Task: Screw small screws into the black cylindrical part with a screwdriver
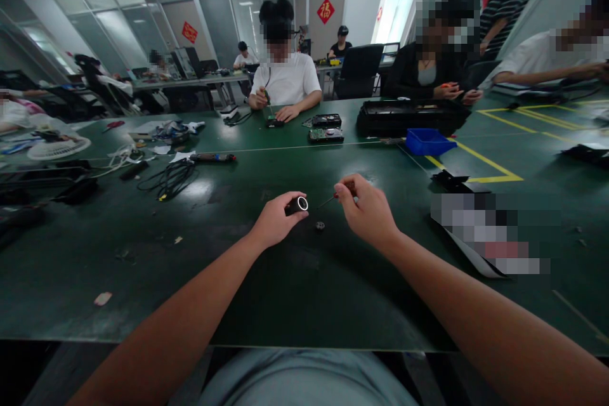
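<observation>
My left hand is closed around a small black cylinder with a bright ring at its end, held just above the green table. My right hand is closed on a thin screwdriver with a red handle, its tip pointing left toward the cylinder. A small dark round part lies on the table between the two hands.
A blue bin, a long black case and two hard drives lie farther back. Cables and a fan sit at the left. People work across the table and at the right. A flat dark sheet lies right.
</observation>
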Demonstrator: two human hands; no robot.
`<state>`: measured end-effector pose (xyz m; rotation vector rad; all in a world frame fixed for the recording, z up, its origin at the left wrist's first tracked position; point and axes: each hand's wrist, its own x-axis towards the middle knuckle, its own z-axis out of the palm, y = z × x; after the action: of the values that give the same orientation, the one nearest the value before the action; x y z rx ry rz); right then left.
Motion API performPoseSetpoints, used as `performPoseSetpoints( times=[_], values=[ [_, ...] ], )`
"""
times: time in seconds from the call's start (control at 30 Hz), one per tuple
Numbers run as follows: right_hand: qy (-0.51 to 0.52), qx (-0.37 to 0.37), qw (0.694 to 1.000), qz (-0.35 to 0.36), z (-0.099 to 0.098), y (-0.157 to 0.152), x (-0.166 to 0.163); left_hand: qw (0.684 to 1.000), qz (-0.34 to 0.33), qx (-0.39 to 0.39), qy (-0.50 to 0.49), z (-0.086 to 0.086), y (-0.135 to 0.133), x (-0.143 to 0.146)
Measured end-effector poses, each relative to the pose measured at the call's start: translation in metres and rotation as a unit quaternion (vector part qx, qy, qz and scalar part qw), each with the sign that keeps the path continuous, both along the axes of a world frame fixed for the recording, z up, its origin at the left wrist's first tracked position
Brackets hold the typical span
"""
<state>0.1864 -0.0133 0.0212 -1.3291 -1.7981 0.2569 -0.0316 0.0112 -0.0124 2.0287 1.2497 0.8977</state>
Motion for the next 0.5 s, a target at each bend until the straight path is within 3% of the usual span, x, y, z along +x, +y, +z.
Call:
performPoseSetpoints(
  times=[0.23, 0.5],
  values=[
    [0.011, -0.007, 1.000, 0.004, 0.001, 0.000, 0.000, 1.000, -0.002, 0.000, 0.020, 0.010, -0.011, 0.006],
    [0.015, 0.008, 1.000, 0.005, -0.002, 0.003, 0.002, 0.982, -0.062, 0.066, 0.164, 0.013, -0.017, 0.016]
  ],
)
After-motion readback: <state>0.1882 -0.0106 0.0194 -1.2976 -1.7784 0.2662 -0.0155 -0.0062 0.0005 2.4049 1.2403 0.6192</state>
